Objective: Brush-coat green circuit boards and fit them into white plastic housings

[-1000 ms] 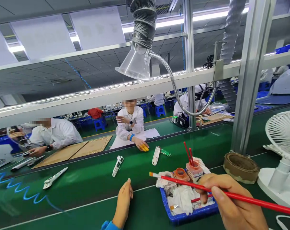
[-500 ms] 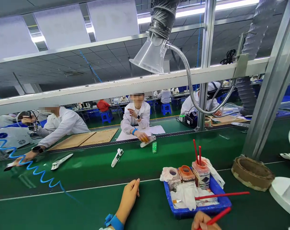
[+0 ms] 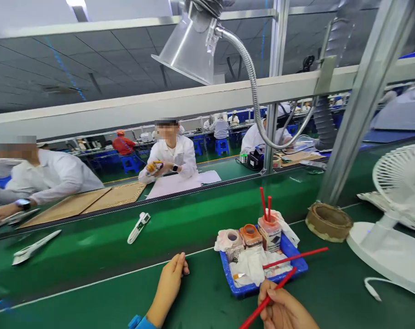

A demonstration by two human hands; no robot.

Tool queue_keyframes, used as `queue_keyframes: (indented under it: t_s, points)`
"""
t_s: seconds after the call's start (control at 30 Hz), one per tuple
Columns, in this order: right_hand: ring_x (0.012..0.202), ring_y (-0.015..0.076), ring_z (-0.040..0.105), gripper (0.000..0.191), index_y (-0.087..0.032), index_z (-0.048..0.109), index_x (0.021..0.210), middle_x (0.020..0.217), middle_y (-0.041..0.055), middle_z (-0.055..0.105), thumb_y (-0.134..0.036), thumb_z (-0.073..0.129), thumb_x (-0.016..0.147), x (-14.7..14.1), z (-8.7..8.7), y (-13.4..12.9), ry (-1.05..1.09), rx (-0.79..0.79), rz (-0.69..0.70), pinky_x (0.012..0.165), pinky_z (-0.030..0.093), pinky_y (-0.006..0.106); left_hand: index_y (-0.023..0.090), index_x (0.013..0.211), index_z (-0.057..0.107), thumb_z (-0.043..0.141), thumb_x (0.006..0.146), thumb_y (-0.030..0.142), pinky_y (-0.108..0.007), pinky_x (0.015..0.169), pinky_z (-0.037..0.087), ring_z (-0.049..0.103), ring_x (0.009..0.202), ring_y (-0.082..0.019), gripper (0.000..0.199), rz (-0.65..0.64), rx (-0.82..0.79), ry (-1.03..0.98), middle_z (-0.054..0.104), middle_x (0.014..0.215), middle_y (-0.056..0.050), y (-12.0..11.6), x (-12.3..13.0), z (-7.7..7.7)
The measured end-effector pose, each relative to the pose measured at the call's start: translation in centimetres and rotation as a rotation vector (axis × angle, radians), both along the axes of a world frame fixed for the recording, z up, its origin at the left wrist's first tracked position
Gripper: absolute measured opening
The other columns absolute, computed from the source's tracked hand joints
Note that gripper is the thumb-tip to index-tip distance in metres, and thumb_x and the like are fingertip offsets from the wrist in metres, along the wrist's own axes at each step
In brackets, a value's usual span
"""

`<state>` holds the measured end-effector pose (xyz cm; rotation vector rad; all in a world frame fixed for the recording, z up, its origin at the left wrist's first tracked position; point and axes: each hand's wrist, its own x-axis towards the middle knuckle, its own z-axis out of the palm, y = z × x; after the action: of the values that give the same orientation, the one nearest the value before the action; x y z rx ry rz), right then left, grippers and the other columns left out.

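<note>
My left hand [image 3: 171, 279] rests on the green bench with its fingers curled closed, and nothing shows in them. In my right hand [image 3: 279, 304], at the bottom, is a thin red-handled brush [image 3: 253, 316], held slantwise; its lower end is out of frame, and its handle matches the brush in the tray. Just beyond this hand stands a blue tray [image 3: 250, 290] with crumpled white tissue [image 3: 253, 262] and small bottles. Across the tissue lies another red-handled brush [image 3: 296, 258]. Two red sticks [image 3: 263, 201] stand in the bottle [image 3: 269, 233] at the tray's back right.
Two white, elongated parts [image 3: 139, 227] [image 3: 36, 246] lie on the green conveyor. A brown tape roll [image 3: 329, 221] and a white fan [image 3: 382, 242] are at right. Overhead hangs a clear extraction hood [image 3: 190, 45]. Co-workers [image 3: 171, 155] sit across the conveyor.
The view has turned right, bringing more of my right hand and the fan into frame. The co-worker opposite has drawn back both hands; the part and green board before them are gone from the conveyor.
</note>
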<state>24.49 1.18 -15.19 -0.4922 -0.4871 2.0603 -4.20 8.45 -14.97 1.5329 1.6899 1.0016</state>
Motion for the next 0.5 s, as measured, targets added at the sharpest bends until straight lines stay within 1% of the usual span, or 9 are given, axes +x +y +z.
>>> queue_keyframes:
  t_s: [0.1,0.17,0.23,0.37,0.5]
  points:
    - [0.036,0.0077,0.050,0.023,-0.016,0.057,0.066,0.050,0.0024,0.062,-0.037,0.067,0.071,-0.3,-0.1,0.1,-0.033,0.000,-0.028,0.037,0.030,0.015,0.019,0.083,0.059,0.031,0.079,0.063,-0.032,0.064,0.045,0.060,0.067,-0.021,0.052,-0.025,-0.008,-0.023,0.065,0.066,-0.004,0.4,-0.5,-0.2]
    - [0.034,0.0083,0.050,0.024,-0.016,0.057,0.066,0.048,0.0024,0.061,-0.038,0.067,0.069,-0.3,-0.1,0.2,-0.049,0.004,-0.046,0.035,0.030,0.015,0.017,0.098,0.060,0.035,0.076,0.065,-0.033,0.064,0.048,0.062,0.072,-0.023,0.058,-0.025,-0.021,-0.035,0.066,0.069,-0.005,0.7,-0.7,-0.4]
    - [0.033,0.0090,0.050,0.024,-0.016,0.057,0.066,0.048,0.0028,0.061,-0.038,0.066,0.070,-0.3,-0.2,0.2,-0.056,0.001,-0.060,0.034,0.030,0.016,0.016,0.108,0.057,0.039,0.074,0.066,-0.035,0.066,0.050,0.064,0.078,-0.025,0.063,-0.001,-0.037,-0.070,0.069,0.074,-0.006,0.8,-1.0,-0.6]
    - [0.031,0.0092,0.049,0.023,-0.017,0.056,0.065,0.047,0.0025,0.061,-0.039,0.063,0.069,-0.3,-0.2,0.4,-0.068,-0.001,-0.076,0.031,0.030,0.016,0.018,0.118,0.053,0.045,0.074,0.061,-0.039,0.079,0.052,0.064,0.095,-0.026,0.062,0.046,-0.046,-0.230,0.071,0.089,-0.009,1.0,-1.3,-1.0]
    - [0.031,0.0093,0.048,0.023,-0.017,0.056,0.064,0.046,0.0027,0.061,-0.038,0.063,0.068,-0.3,-0.2,0.4,-0.080,-0.010,-0.083,0.031,0.031,0.016,0.019,0.117,0.053,0.052,0.072,0.055,-0.041,0.093,0.048,0.061,0.104,-0.027,0.058,0.063,-0.037,-0.394,0.067,0.108,-0.011,1.1,-1.3,-1.0]
